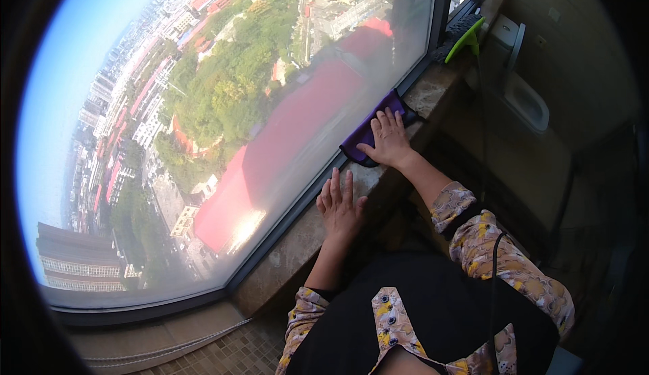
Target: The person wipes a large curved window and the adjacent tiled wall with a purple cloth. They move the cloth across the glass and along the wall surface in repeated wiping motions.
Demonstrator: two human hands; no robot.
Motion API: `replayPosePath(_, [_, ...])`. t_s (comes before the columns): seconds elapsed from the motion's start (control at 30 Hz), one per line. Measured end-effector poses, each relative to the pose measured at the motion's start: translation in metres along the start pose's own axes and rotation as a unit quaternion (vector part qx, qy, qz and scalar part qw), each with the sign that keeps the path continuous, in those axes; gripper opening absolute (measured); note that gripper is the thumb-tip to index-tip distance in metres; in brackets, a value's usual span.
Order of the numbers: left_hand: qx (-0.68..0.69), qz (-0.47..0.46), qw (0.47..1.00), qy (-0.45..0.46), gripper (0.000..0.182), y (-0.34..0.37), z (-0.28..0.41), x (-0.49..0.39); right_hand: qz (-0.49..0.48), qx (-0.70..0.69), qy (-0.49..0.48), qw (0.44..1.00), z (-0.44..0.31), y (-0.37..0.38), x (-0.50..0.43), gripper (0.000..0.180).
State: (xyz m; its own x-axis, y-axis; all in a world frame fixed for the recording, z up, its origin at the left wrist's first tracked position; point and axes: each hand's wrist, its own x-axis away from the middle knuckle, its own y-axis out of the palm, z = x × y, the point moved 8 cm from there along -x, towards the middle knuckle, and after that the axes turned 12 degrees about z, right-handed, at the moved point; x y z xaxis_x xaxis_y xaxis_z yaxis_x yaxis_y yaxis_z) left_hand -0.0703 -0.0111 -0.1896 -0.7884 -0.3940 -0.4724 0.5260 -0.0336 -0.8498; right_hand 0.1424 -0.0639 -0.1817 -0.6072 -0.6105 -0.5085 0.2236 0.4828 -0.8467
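My right hand [389,139] lies palm down with fingers spread on a purple cloth [361,139] with a dark edge. The cloth is laid over the stone window sill [296,240] and against the lower frame [284,225] of a large window. Part of the cloth is hidden beneath the hand. My left hand [340,208] is over the sill, nearer to me, its fingers apart and nothing in it. Its fingertips are near the window frame; whether they touch the sill, I cannot tell.
At the sill's far end rests a green-backed brush with grey bristles [462,38], its handle pointing down. A toilet [525,99] stands to the right. Beyond the window glass [309,116] are trees and red roofs far below. A white cord [172,347] runs along the tiled wall.
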Motion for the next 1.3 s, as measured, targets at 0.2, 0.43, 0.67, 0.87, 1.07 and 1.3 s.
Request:
replayPosePath(0.2, [-0.010,-0.022,0.999,-0.026,0.075,0.004,-0.010,-0.001,-0.034,0.012,-0.119,0.992,-0.092,0.010,0.039,0.068])
replayPosePath(0.43, [-0.041,-0.036,0.998,-0.038,0.073,0.009,-0.010,-0.002,0.057,-0.134,-0.026,0.989,0.028,0.015,-0.005,0.065])
replayPosePath(0.67, [-0.048,-0.030,0.998,-0.027,0.071,0.011,0.002,-0.015,-0.024,-0.051,0.058,0.997,0.137,0.024,-0.037,0.073])
replayPosePath(0.87, [-0.055,-0.033,0.998,-0.010,0.066,0.036,0.025,-0.041,-0.026,-0.077,-0.015,0.997,0.111,0.029,-0.008,0.067])
replayPosePath(1.07, [-0.076,-0.057,0.995,-0.021,0.069,0.041,0.026,-0.042,-0.027,-0.074,0.071,0.994,0.208,0.032,-0.058,0.067])
replayPosePath(1.3, [-0.093,-0.044,0.994,-0.027,0.068,0.038,0.028,-0.045,0.036,-0.085,-0.040,0.995,0.168,0.015,-0.035,0.050])
